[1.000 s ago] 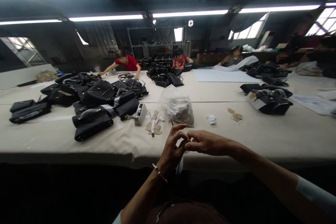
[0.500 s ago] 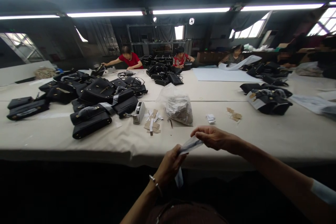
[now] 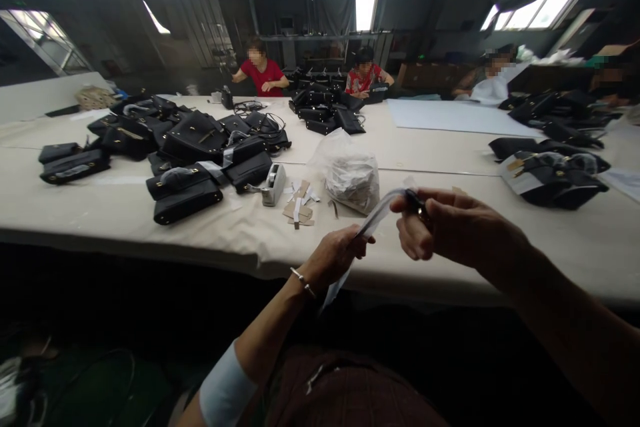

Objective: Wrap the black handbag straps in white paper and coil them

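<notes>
My left hand [image 3: 336, 256] is closed, pinching a thin pale strip [image 3: 376, 216] that runs up to my right hand [image 3: 453, 227]. My right hand is closed on the strip's upper end, where a small dark piece with a metal glint [image 3: 416, 202] shows between the fingers. The strip's loose tail hangs below my left hand. Both hands hover in front of the near edge of the cream-covered table [image 3: 100, 213]. A clear plastic bag of small parts [image 3: 350, 173] lies on the table just beyond them.
A tape dispenser [image 3: 273, 185] and cardboard scraps [image 3: 299, 203] lie left of the bag. Several black handbags [image 3: 200, 153] are piled at left, more [image 3: 550, 177] at right. Other people work at the table's far side [image 3: 263, 73]. A pale sheet [image 3: 450, 117] lies at the back.
My hands have drawn apart, stretching the strip between them, and my right hand has risen. The view has tilted down and closer to the table.
</notes>
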`<state>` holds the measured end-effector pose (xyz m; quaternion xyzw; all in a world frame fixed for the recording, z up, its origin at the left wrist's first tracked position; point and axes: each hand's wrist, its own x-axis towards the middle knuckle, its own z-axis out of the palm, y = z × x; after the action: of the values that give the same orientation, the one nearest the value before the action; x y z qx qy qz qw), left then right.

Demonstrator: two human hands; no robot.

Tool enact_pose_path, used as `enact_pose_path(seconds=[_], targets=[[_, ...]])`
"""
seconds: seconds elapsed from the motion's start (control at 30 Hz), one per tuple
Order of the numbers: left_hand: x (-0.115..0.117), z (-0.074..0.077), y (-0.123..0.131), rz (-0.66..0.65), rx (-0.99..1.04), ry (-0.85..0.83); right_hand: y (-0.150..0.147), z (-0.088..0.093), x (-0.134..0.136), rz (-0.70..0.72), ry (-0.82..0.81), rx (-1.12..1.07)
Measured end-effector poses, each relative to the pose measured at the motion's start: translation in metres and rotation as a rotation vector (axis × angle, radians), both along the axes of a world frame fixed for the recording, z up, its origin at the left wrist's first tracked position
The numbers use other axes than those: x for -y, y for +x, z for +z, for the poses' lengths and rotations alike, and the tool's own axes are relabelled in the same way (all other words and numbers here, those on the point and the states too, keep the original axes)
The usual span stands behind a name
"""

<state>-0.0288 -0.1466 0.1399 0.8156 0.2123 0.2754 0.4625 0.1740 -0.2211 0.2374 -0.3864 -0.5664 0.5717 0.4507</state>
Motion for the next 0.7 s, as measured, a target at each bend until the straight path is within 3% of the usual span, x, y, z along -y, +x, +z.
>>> enact_pose_path(seconds=[0.17, 0.33, 0.4, 0.53, 0.7], targets=[[-0.002, 0.003, 0.01, -0.044, 0.124, -0.314, -0.019, 0.02, -0.033, -0.271, 0.342, 0.149], [-0.008, 0.013, 0.004, -0.097, 0.294, -0.58, -0.033, -0.006, -0.056, -0.48, 0.591, 0.185], [-0.012, 0.02, -0.004, -0.13, 0.294, -0.623, -0.036, -0.024, -0.06, -0.438, 0.739, 0.356], [-0.022, 0.029, -0.024, -0.147, 0.172, -0.477, -0.038, -0.049, -0.067, -0.099, 1.05, 0.783], [-0.032, 0.033, -0.044, 0.01, -0.012, -0.272, -0.036, -0.057, -0.082, -0.066, 0.982, 1.013]])
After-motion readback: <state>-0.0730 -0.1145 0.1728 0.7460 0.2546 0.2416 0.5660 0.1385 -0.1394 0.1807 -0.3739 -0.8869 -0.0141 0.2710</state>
